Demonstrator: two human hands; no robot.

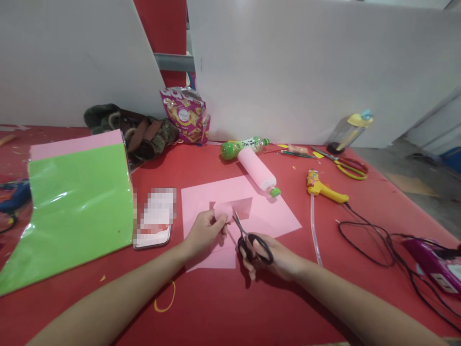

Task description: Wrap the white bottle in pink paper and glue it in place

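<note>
Can't read the phone (154,221), all pixelated. Can't see all of the held paper (224,210), partly under the left fingers (219,224), or the purple box (428,262), cut off right.

Sm. pink paper pc. (223,210) is pinched in L hand (205,229), its edge rounded. Blk-handled scissors (246,234) are gripped in R hand (279,258), blades parted a bit, pointed fwd & L, tips placed by the pc.'s R edge. Lg. pink sheet (277,218) is laid flat below, partly covered by L hand.
</note>
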